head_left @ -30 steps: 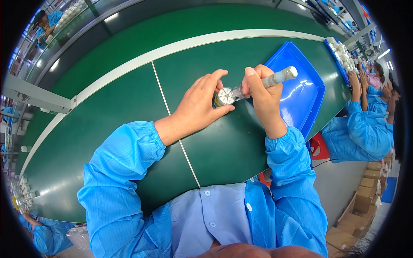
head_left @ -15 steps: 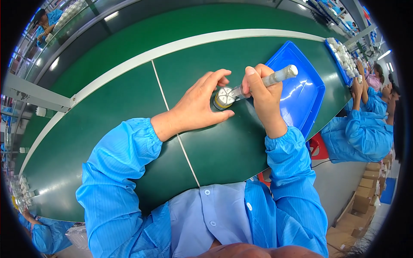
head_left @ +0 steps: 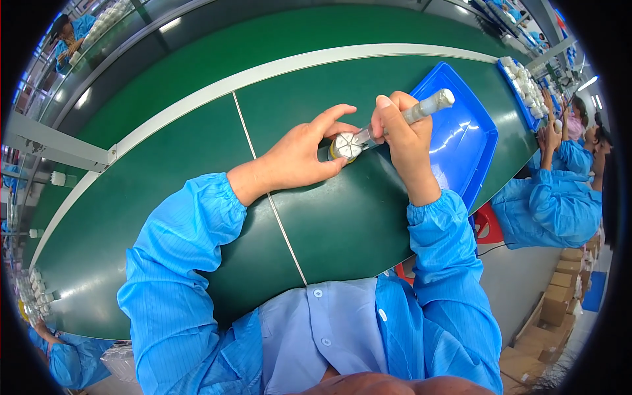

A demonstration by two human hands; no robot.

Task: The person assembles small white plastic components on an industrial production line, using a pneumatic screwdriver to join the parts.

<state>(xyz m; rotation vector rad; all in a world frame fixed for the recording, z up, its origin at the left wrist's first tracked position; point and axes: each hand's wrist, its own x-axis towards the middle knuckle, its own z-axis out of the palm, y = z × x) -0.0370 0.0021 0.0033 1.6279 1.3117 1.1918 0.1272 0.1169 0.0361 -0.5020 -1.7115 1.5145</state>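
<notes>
On the green table stands a small round part (head_left: 347, 146) with a white top split into wedges and a yellow band on its side. My left hand (head_left: 299, 151) grips it from the left, thumb at the near side and bent fingers behind, with the index finger stretched past it. My right hand (head_left: 407, 141) is closed around a hand tool (head_left: 428, 106) with a thick, translucent whitish handle, held slanted. The tool's flat grey lower end meets the right edge of the part's top. Its exact kind does not show.
A blue tray (head_left: 461, 125) lies right of my right hand. Beyond it, a second blue tray (head_left: 523, 85) holds many white parts beside co-workers in blue sleeves (head_left: 546, 204). A white rail (head_left: 283, 68) curves along the far side, and a thin pale seam (head_left: 285, 230) crosses the table.
My left hand has closed in on the round part, its thumb now against the near edge. The part has turned slightly, and the tool's handle has shifted a little left and up.
</notes>
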